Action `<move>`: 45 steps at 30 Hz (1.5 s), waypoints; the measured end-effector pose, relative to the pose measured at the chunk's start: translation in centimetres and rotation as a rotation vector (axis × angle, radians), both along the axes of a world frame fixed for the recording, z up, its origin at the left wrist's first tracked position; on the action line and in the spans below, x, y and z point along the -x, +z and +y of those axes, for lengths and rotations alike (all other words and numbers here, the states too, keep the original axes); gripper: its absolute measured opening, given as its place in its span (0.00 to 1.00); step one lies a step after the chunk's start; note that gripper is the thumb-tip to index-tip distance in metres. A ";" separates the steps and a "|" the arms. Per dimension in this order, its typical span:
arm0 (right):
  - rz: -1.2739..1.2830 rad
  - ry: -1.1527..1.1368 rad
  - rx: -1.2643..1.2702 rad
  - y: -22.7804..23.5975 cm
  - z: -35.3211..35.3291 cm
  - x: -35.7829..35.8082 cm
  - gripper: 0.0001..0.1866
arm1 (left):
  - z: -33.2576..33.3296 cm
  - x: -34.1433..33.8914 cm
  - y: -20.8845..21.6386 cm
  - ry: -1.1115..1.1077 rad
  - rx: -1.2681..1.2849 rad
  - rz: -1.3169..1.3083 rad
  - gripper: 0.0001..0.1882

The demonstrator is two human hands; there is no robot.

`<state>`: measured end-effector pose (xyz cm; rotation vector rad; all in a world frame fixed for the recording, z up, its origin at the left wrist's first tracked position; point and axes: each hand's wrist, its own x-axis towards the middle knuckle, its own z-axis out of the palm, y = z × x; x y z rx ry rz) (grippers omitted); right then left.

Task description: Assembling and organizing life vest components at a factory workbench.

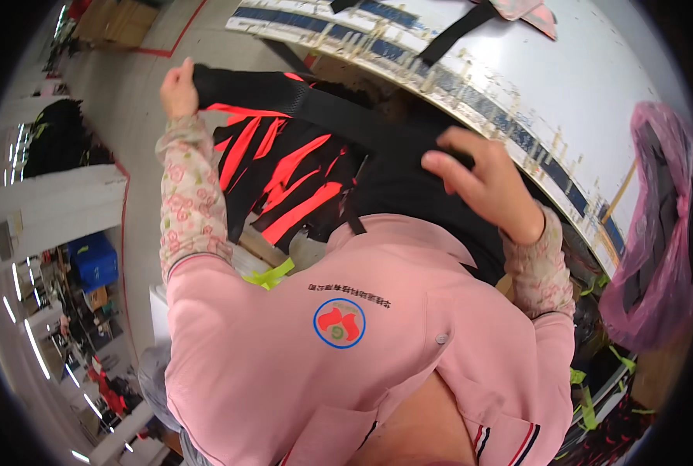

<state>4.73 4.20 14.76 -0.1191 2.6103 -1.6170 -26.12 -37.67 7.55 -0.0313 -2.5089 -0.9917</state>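
At the left, my left hand point(180, 92) is closed on the end of a black fabric band point(257, 92), which has a textured patch and bright red showing at its edge. The band runs rightward towards my lap, where it merges with my black clothing, so I cannot see its far end. Over the lap hovers my right hand point(482, 179), thumb and fingers apart, with nothing visible in it. Below the band hang several black and bright red fabric pieces point(284, 167).
A worn white worktable point(517, 85) lies beyond my lap, with a fabric piece with a black strap point(459, 33) on it. A pink plastic bag point(649, 256) of dark material hangs at the right. Further left are a blue bin point(94, 260) and a dark heap point(55, 140).
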 end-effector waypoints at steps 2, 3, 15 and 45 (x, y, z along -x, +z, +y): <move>0.096 0.015 -0.016 -0.8 -1.5 3.1 0.16 | -5.5 -2.9 -0.1 0.071 -0.070 0.056 0.17; 0.132 0.042 -0.046 -1.5 -2.4 4.9 0.16 | -7.8 -4.8 -0.3 0.085 -0.127 0.013 0.15; 0.293 0.050 -0.239 -14.0 -2.8 12.0 0.18 | -3.6 -23.0 -12.9 -0.245 0.978 -0.677 0.46; 0.396 -0.490 -0.815 -19.0 19.0 20.2 0.18 | 4.2 -25.0 -13.9 -0.579 0.341 -0.475 0.25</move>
